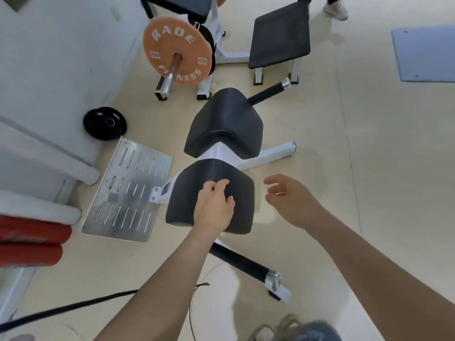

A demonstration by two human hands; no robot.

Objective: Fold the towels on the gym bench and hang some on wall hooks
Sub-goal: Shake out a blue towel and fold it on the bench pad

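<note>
No towel and no wall hook shows in the head view. A gym machine with two black pads stands on the floor below me: a near pad [241, 193] and a far pad [224, 119] on a white frame [278, 153]. My left hand [214, 205] hovers over the near pad with loosely curled fingers and holds nothing. To the right of that pad, my right hand [288, 200] hangs in the air over the floor, fingers relaxed and empty.
An orange weight plate [177, 50] sits on a bar at the back. A black flat bench [280, 35] stands beyond it to the right. A black plate [104, 123] and a slotted metal footplate [128, 190] lie at the left. Another person's shoe [336, 8] is at the top.
</note>
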